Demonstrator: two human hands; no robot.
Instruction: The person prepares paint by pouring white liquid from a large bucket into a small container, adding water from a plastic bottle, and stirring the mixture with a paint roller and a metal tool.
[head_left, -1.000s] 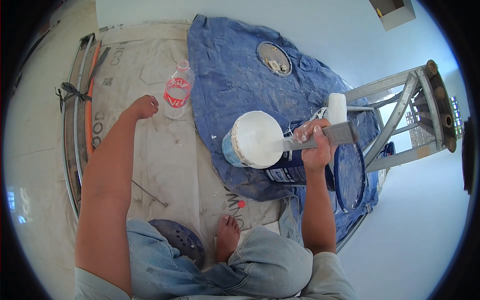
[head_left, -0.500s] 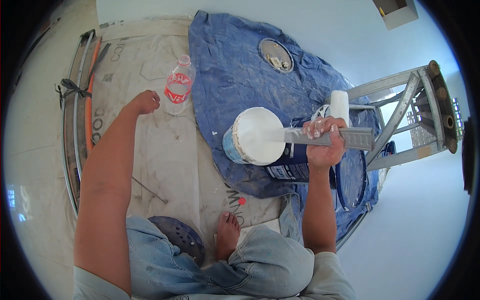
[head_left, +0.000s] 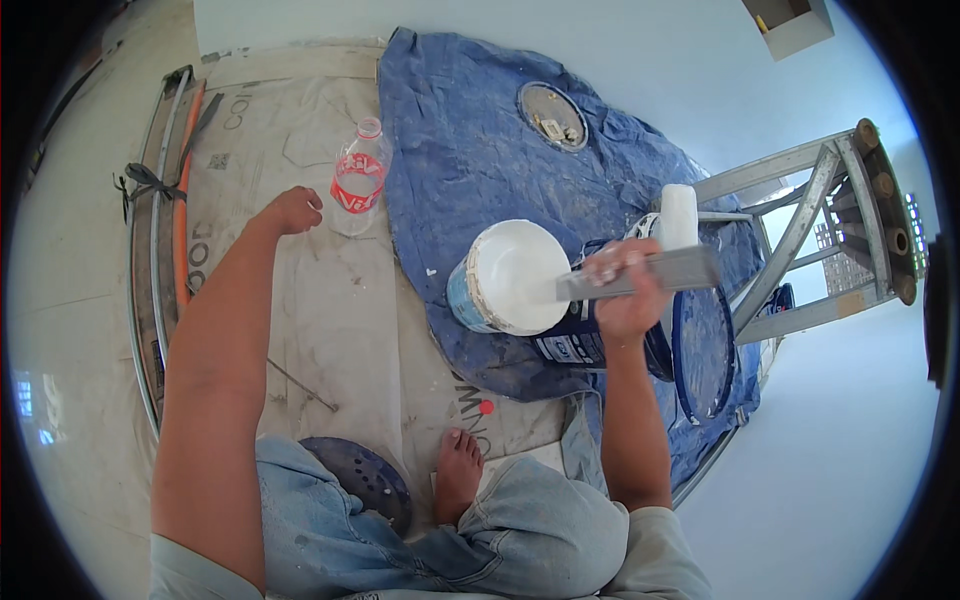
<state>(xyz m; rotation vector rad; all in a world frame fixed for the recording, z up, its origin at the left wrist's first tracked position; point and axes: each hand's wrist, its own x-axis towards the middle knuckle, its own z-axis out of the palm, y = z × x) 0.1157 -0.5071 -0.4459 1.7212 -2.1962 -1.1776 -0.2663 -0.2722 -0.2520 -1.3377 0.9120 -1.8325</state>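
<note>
My right hand point(head_left: 632, 290) grips a grey flat metal bar point(head_left: 672, 268), blurred by motion, whose left end reaches into a small bucket point(head_left: 470, 295) of white paint point(head_left: 515, 260). White smears are on my fingers. My left hand point(head_left: 298, 212) is loosely curled above the paper-covered floor, with nothing visible in it, just left of a clear plastic bottle point(head_left: 355, 205) with a red label. The bucket rests by a larger dark blue pail point(head_left: 570, 350). Behind my right hand a white cylinder point(head_left: 678, 215), perhaps a roller, stands upright.
A blue tarp point(head_left: 470, 150) carries a round lid point(head_left: 550, 115). An aluminium ladder point(head_left: 815, 210) lies at the right beside a dark rimmed lid point(head_left: 705, 360). Tied metal and orange poles point(head_left: 180, 240) are at the left. A dark perforated disc point(head_left: 355, 465) is by my bare foot point(head_left: 460, 465).
My right hand and the bar moved right, then back left over the bucket. My left hand and the other things show only slight shifts.
</note>
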